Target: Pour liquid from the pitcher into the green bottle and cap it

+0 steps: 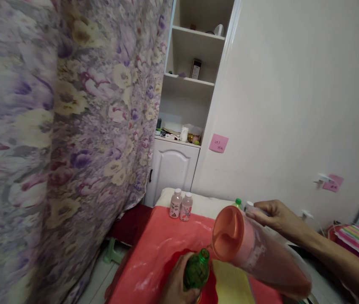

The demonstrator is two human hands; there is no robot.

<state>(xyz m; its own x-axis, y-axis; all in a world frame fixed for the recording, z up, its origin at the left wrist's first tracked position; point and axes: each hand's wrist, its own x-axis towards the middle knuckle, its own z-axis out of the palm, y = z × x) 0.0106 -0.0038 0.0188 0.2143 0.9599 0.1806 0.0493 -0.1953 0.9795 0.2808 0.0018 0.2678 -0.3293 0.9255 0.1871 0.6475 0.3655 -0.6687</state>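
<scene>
My left hand is closed around a green bottle, held upright-ish with its uncapped mouth facing up. A clear pitcher with an orange lid and pinkish liquid inside lies tilted in the air, its lid end close beside the bottle's mouth. A thin trickle seems to run between the two. My right hand is closed at the pitcher's upper side, apparently on its handle, which is mostly hidden. Below both hands is a table with a red cover.
Two small pink bottles with white caps stand at the table's far side. A green-capped bottle shows behind the pitcher. A yellow cloth or sheet lies under it. Floral curtain hangs left; a white cabinet stands behind.
</scene>
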